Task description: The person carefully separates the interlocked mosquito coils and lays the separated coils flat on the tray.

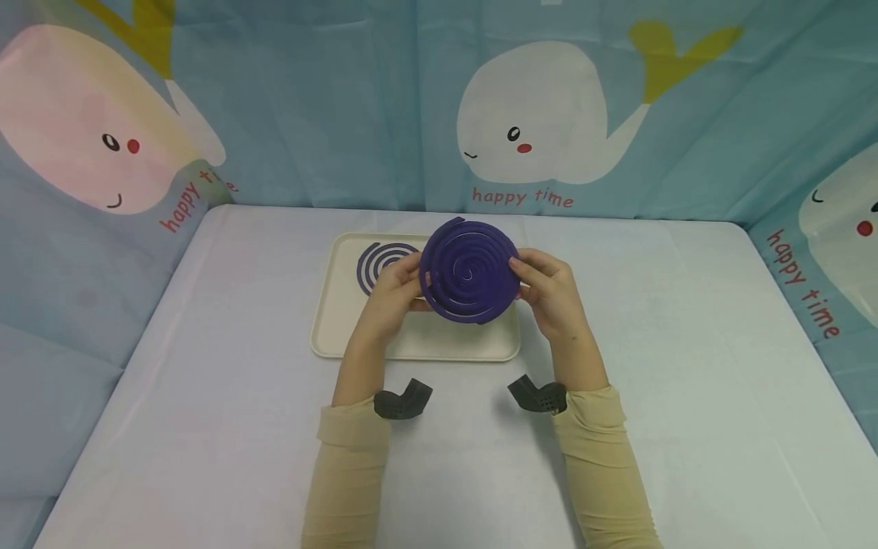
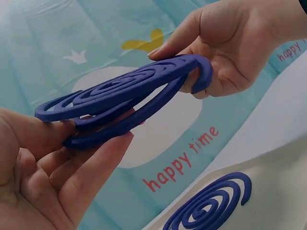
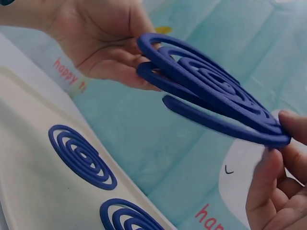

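A stack of dark blue-purple mosquito coils (image 1: pixel 469 271), at least two layers, is held up above the tray between both hands. My left hand (image 1: pixel 389 299) grips its left edge, thumb and fingers on the rim. At the right edge, my right hand (image 1: pixel 549 291) pinches the rim between thumb and fingers. In the wrist views the layers stand partly apart, and a loose coil end (image 3: pixel 180 108) hangs below the upper spiral. Another coil (image 3: pixel 85 155) lies flat on the tray (image 1: pixel 446 343). Beside it is a second coil (image 3: pixel 104 213), cut off by the frame.
The cream tray lies on a white-covered table (image 1: pixel 686 366). Behind the table hangs a blue curtain (image 1: pixel 329 99) with whale prints. A dark camera mount (image 1: pixel 403 400) sits on the left wrist, and a similar mount (image 1: pixel 538 396) on the right wrist.
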Action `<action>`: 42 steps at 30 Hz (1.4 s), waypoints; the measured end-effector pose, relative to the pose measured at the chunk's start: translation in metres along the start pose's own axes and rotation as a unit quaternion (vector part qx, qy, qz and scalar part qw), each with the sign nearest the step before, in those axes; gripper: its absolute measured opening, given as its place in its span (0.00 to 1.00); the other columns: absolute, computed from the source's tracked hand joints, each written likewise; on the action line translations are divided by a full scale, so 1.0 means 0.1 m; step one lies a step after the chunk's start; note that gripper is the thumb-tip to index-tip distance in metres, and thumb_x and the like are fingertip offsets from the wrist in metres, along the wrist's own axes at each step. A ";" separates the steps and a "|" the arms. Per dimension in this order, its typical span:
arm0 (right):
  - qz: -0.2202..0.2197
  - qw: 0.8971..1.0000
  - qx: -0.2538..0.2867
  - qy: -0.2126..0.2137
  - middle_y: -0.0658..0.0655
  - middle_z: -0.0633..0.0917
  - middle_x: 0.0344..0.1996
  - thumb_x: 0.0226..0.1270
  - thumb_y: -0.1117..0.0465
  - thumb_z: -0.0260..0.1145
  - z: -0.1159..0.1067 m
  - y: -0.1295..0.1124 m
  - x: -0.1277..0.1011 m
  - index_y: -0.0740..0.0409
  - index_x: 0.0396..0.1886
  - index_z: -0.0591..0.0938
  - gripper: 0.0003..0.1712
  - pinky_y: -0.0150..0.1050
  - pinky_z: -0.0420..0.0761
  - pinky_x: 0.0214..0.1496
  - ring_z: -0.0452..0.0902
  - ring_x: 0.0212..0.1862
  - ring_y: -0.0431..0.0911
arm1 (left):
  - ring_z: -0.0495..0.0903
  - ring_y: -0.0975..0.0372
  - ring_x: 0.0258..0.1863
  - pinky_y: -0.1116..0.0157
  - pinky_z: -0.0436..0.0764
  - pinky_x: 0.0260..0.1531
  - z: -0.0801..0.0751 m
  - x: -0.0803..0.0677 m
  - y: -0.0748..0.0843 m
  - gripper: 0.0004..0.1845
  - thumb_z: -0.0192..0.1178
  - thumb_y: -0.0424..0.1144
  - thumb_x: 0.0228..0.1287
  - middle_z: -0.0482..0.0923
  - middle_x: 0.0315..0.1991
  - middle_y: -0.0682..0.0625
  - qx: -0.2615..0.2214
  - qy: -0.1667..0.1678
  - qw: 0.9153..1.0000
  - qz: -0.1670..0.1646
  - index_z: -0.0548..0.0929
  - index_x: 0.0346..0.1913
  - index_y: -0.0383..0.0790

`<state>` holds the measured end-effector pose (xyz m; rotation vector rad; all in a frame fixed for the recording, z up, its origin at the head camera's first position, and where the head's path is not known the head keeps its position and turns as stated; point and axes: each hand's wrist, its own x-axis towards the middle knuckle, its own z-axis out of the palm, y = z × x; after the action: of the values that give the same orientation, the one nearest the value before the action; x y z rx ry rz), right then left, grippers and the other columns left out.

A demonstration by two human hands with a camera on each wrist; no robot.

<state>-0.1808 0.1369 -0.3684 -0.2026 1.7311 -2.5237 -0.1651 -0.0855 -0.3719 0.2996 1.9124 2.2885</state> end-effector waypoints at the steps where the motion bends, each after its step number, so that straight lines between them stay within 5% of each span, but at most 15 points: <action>1: 0.005 1.000 0.004 -0.002 0.49 0.81 0.23 0.65 0.76 0.54 0.00 0.00 0.00 0.53 0.27 0.85 0.19 0.28 0.74 0.23 0.73 0.23 0.39 | 0.82 0.64 0.30 0.64 0.84 0.30 0.00 0.00 0.00 0.17 0.51 0.27 0.66 0.83 0.36 0.51 -0.002 0.002 1.000 0.001 0.71 0.55 0.21; 10: 0.025 0.999 0.042 -0.011 0.50 0.82 0.23 0.67 0.76 0.49 -0.02 0.02 0.00 0.54 0.27 0.84 0.21 0.29 0.76 0.26 0.76 0.23 0.39 | 0.82 0.62 0.33 0.63 0.84 0.31 0.04 -0.01 -0.03 0.22 0.52 0.25 0.64 0.80 0.41 0.51 -0.029 -0.051 0.998 -0.007 0.67 0.62 0.26; 14: 0.042 0.998 0.042 -0.015 0.49 0.82 0.23 0.67 0.74 0.53 -0.03 0.03 -0.01 0.53 0.27 0.84 0.18 0.30 0.75 0.27 0.76 0.25 0.39 | 0.82 0.62 0.31 0.62 0.84 0.30 0.04 -0.02 -0.02 0.22 0.53 0.24 0.64 0.80 0.40 0.50 -0.028 -0.045 0.999 -0.008 0.67 0.61 0.25; 22: 0.016 1.000 -0.021 -0.009 0.49 0.81 0.25 0.61 0.77 0.57 -0.07 0.02 0.00 0.53 0.29 0.84 0.16 0.29 0.74 0.28 0.74 0.27 0.39 | 0.81 0.64 0.22 0.66 0.82 0.24 0.00 -0.01 -0.04 0.18 0.53 0.27 0.62 0.82 0.28 0.54 0.007 -0.055 0.998 -0.020 0.72 0.53 0.19; 33: -0.002 0.990 -0.134 -0.033 0.49 0.83 0.27 0.60 0.71 0.66 -0.12 -0.01 -0.02 0.49 0.30 0.86 0.11 0.30 0.76 0.29 0.73 0.26 0.41 | 0.81 0.64 0.24 0.67 0.82 0.26 0.00 -0.01 -0.06 0.17 0.51 0.29 0.63 0.81 0.28 0.54 0.004 -0.079 0.997 -0.012 0.72 0.51 0.19; 42: 0.021 0.982 -0.180 -0.052 0.48 0.82 0.26 0.57 0.74 0.64 -0.09 -0.04 -0.01 0.60 0.35 0.83 0.08 0.33 0.80 0.34 0.77 0.29 0.40 | 0.80 0.66 0.23 0.70 0.80 0.23 0.00 -0.03 -0.06 0.12 0.49 0.27 0.65 0.81 0.28 0.54 -0.033 -0.066 0.997 -0.030 0.75 0.49 0.26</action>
<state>-0.1816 0.1470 -0.3685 -0.3082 2.1077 -2.1095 -0.1626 -0.0852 -0.3781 0.3702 1.7555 2.2270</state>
